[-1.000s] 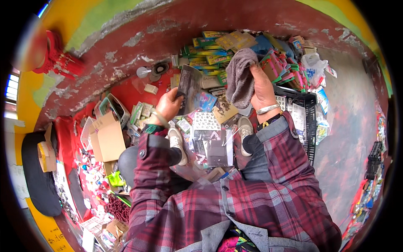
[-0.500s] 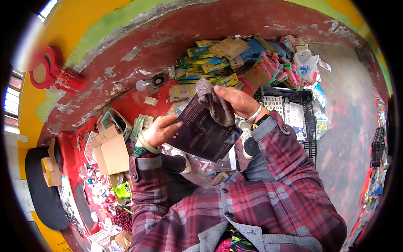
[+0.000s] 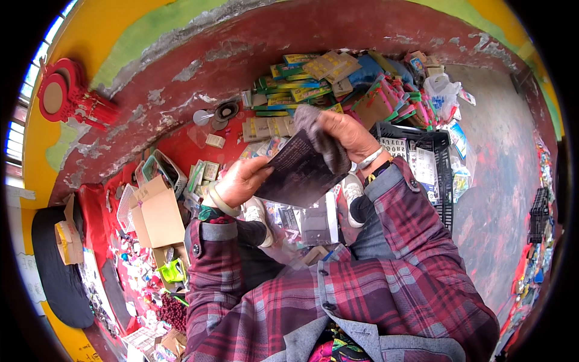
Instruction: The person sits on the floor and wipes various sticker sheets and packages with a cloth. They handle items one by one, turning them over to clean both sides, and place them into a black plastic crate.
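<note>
A thin, dark rectangular board or packet [image 3: 297, 176] with faint print is held up before my chest, tilted. My left hand [image 3: 240, 183] is closed on its left edge, thumb on top. A crumpled grey-brown knit cloth [image 3: 322, 140] hangs over the board's upper right edge, and my right hand [image 3: 350, 137] is closed around it, pressing it against the board. The fingers of my right hand behind the cloth are partly hidden. Below the board, between my shoes, lie a grey flat item [image 3: 316, 224] and several small packets.
A black plastic crate [image 3: 445, 181] holding letter sheets stands right of my legs. Boxes in yellow and green [image 3: 289, 90] pile up against the red wall. An opened cardboard box [image 3: 158, 211] and a white basket [image 3: 128, 208] stand at left. Small clutter covers the floor lower left.
The board has tilted so its face looks foreshortened, and its lower edge has lifted, uncovering the grey item beneath. My right hand and the cloth have moved slightly right.
</note>
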Available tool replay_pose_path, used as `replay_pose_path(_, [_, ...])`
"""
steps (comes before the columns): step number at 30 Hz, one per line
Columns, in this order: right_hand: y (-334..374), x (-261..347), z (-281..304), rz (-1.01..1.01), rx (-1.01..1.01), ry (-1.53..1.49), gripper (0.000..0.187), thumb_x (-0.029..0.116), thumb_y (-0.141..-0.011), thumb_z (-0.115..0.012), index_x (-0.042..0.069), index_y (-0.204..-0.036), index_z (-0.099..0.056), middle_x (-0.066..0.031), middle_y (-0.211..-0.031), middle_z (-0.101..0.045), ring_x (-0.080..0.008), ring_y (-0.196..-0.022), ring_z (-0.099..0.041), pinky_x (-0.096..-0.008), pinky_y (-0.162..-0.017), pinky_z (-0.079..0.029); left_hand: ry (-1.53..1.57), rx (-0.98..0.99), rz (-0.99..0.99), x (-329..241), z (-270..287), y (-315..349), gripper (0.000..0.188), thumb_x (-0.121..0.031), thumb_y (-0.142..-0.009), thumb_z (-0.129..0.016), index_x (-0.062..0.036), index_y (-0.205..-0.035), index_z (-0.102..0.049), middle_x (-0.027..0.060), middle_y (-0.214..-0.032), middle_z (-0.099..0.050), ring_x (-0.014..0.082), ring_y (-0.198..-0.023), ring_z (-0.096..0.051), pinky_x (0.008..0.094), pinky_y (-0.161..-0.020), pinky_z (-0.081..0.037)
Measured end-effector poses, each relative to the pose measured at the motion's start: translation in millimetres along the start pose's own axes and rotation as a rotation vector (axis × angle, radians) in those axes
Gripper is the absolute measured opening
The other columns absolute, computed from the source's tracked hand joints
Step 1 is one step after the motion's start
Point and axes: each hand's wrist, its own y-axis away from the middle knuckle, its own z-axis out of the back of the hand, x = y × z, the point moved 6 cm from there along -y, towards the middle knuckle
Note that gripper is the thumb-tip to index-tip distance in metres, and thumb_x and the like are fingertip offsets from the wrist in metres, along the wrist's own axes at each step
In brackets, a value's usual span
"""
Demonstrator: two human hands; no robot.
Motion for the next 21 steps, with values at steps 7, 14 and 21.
replay_pose_path(7, [3,6,6,-0.040,-0.032,-0.024,0.040,0.037,-0.090,-0.051,-0.002,-0.096,-0.060,-0.0041,-0.083,-0.063,-0.0106,-0.075,-0.059,-0.0232,-0.067,-0.048,0.200,-0.018,0.037,6,7,5,0.017,-0.013,-0.088,-0.055,0.0008,-0.097,-0.057,0.0018,-0.065,-0.053,0.0083,-0.059,-0.050,0.0240,-0.054,-0.043])
replay_pose_path(14, [4,-4,1,-0.083,0.170,0.355,0.022,0.023,-0.089,-0.056,0.003,-0.094,-0.057,0.0027,-0.078,-0.054,-0.0036,-0.071,-0.050,-0.0197,-0.063,-0.042,0.212,0.027,0.059,6,2,3,0.018,-0.014,-0.088,-0.055,0.0004,-0.098,-0.057,0.0007,-0.068,-0.052,0.0074,-0.059,-0.050,0.0236,-0.054,-0.043])
replay_pose_path(21, [2,-2,-16,0.007,0.197,0.257,0.021,0.008,-0.081,-0.063,0.002,-0.101,-0.056,0.0034,-0.087,-0.057,-0.0054,-0.082,-0.052,-0.0194,-0.075,-0.042,0.126,0.068,0.085,-6,1,2,0.015,-0.011,-0.088,-0.054,0.0016,-0.094,-0.058,-0.0001,-0.066,-0.053,0.0072,-0.061,-0.047,0.0247,-0.056,-0.040])
